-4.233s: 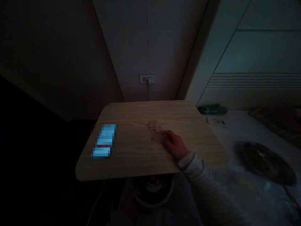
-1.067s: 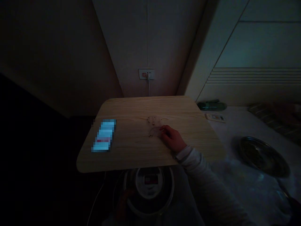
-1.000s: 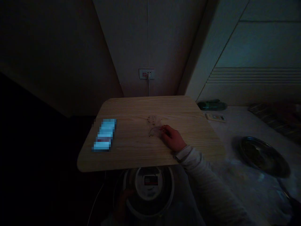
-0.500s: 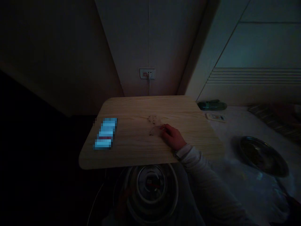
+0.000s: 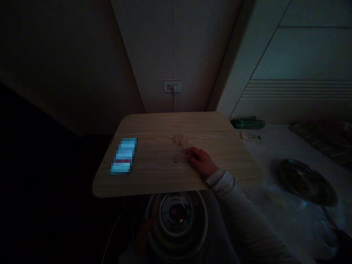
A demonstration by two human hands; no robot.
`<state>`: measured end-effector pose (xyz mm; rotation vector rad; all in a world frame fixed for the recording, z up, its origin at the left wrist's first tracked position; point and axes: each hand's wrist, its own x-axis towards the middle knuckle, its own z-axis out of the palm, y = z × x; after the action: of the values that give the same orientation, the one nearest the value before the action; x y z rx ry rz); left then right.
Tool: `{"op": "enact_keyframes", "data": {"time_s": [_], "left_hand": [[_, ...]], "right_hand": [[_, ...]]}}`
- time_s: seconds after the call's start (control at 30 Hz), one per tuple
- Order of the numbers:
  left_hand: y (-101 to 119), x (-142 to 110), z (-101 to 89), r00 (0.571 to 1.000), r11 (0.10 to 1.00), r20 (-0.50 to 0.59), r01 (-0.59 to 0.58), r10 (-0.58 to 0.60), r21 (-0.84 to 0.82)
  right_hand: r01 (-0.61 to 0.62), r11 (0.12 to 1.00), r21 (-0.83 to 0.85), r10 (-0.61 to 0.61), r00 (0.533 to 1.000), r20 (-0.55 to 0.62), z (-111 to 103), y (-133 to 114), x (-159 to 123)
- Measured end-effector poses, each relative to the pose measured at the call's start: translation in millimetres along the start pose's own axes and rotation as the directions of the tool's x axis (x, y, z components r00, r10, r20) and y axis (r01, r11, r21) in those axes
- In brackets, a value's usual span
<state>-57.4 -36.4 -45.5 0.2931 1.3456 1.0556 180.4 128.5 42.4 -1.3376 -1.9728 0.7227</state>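
My right hand [image 5: 202, 161] rests on the wooden tabletop [image 5: 154, 179], its thumb and fingers pinched together. From the fingertips a thin see-through piece [image 5: 180, 157], like clear plastic, reaches left across the wood. Just beyond it lie several small dark specks [image 5: 178, 139]. Below the table's front edge, a round shiny metal container [image 5: 203, 234] sits at my lap, with a small dark and red patch showing at its centre. My left hand [image 5: 144, 233] is at the container's left side, closed against it; its fingers are mostly lost in the dark.
A lit phone [image 5: 123, 156] with a blurred screen lies on the table's left. A wall socket [image 5: 172, 86] holds a plug and cord. To the right are a green bottle [image 5: 249, 123], a pale remote control [image 5: 251, 137] and a dark round metal dish [image 5: 308, 182] on a light surface.
My right hand has shifted slightly, and the clear piece's left end sits a little lower. Another dark speck now shows by the fingers. The left hand and container have barely moved.
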Motion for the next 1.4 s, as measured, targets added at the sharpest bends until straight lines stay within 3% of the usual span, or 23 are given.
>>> {"op": "enact_keyframes", "data": {"time_s": [0.13,0.27,0.37,0.53,0.7,0.9,1.0,1.1,1.27,1.4], "left_hand": [[-7,10,-16.6,0.998,0.999,-0.056,0.022,-0.019,0.046],[-11,14,-19.9,0.996,0.992,-0.088,0.032,-0.021,0.12],[-3,8,-14.4,0.997,0.983,-0.082,0.026,-0.011,0.182],[11,-3,-1.0,0.997,0.989,-0.023,0.071,-0.068,0.13],[10,-1,4.3,0.994,0.986,-0.098,0.062,-0.047,0.155],[23,-12,14.5,0.997,0.978,-0.073,0.005,0.01,0.21],[26,-15,15.6,0.999,0.987,-0.051,0.02,-0.012,0.157],[21,-12,10.1,0.997,0.997,-0.079,-0.001,0.007,0.075],[15,-7,5.6,0.993,0.982,-0.098,-0.047,0.065,0.183],[18,-8,8.7,0.993,0.961,-0.062,-0.079,0.099,0.267]], "right_hand": [[0.034,0.999,-0.016,-0.033,0.999,0.031,2,-3,-5],[0.061,0.997,-0.049,-0.058,0.996,0.067,3,-7,-12],[0.056,0.996,-0.073,-0.05,0.995,0.083,4,-11,-16],[0.071,0.996,-0.058,-0.064,0.991,0.114,6,-19,-27],[0.11,0.992,-0.062,-0.096,0.977,0.192,12,-29,-46],[0.157,0.987,0.021,-0.158,0.96,0.232,16,-35,-64],[-0.007,0.976,0.218,-0.03,0.986,0.166,16,-31,-66],[-0.155,0.889,0.431,0.122,0.987,0.103,15,-28,-64],[-0.203,0.796,0.57,0.209,0.976,0.056,14,-30,-58],[-0.244,0.787,0.566,0.281,0.96,0.024,17,-32,-56]]}}
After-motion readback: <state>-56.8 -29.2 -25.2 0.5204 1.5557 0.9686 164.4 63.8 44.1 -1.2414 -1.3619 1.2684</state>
